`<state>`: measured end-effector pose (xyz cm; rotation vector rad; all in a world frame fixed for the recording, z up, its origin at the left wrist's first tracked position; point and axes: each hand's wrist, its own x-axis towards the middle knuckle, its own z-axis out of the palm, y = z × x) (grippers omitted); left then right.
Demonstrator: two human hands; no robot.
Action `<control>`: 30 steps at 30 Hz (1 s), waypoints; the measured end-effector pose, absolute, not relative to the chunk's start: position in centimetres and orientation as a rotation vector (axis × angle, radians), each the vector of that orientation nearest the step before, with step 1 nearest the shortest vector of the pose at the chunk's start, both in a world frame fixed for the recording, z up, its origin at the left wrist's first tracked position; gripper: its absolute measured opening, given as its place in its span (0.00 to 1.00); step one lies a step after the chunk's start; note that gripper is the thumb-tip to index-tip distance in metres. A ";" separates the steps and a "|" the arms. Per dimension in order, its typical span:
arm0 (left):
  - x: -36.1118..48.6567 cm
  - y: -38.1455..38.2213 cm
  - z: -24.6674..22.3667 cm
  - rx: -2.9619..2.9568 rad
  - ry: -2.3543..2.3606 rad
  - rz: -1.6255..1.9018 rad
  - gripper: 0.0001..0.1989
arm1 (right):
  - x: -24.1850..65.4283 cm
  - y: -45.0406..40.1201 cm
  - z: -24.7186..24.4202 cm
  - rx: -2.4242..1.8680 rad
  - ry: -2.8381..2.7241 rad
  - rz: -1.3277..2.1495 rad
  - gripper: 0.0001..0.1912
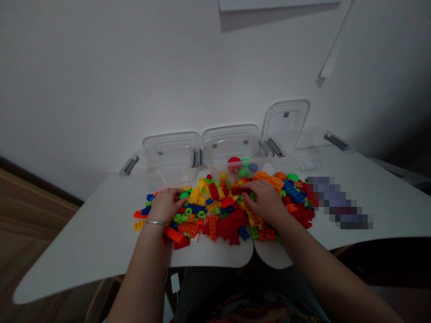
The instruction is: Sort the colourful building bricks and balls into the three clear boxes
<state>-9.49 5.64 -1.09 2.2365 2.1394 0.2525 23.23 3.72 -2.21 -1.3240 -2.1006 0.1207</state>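
The heap of plastic toy bricks (210, 220) mixes red, orange, yellow, blue and green, their studs forming dotted rows. Behind it, the clear plastic bin (212, 168) shows a red ball (234, 164), a green ball (243, 172) and a blue ball (253, 167). The tabletop (84, 237) is plain white.

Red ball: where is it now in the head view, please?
In the head view, the red ball lies inside the clear plastic box, behind the pile of toy bricks, with a green ball right of it.
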 end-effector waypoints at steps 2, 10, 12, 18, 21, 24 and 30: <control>-9.6 5.6 -1.1 2.232 2.135 0.307 0.18 | 23.2 3.7 -2.3 -1.329 -2.097 0.126 0.10; -9.4 5.7 -1.3 2.229 1.963 0.400 0.22 | 23.1 3.7 -2.2 -1.336 -2.092 0.150 0.10; -9.8 5.8 -1.2 2.221 1.862 0.405 0.22 | 23.2 3.7 -2.3 -1.333 -2.094 0.155 0.10; -10.2 6.1 -0.6 2.242 1.845 0.364 0.22 | 23.2 4.0 -2.6 -1.331 -2.096 0.151 0.10; -9.9 6.3 -0.6 2.256 1.867 0.318 0.22 | 23.2 4.0 -2.6 -1.334 -2.101 0.160 0.10; -9.9 6.4 -0.7 2.287 1.867 0.310 0.21 | 23.2 4.0 -2.5 -1.334 -2.093 0.173 0.10; -10.2 5.6 -0.2 2.103 1.841 0.576 0.21 | 23.3 3.9 -2.5 -1.331 -2.070 0.172 0.10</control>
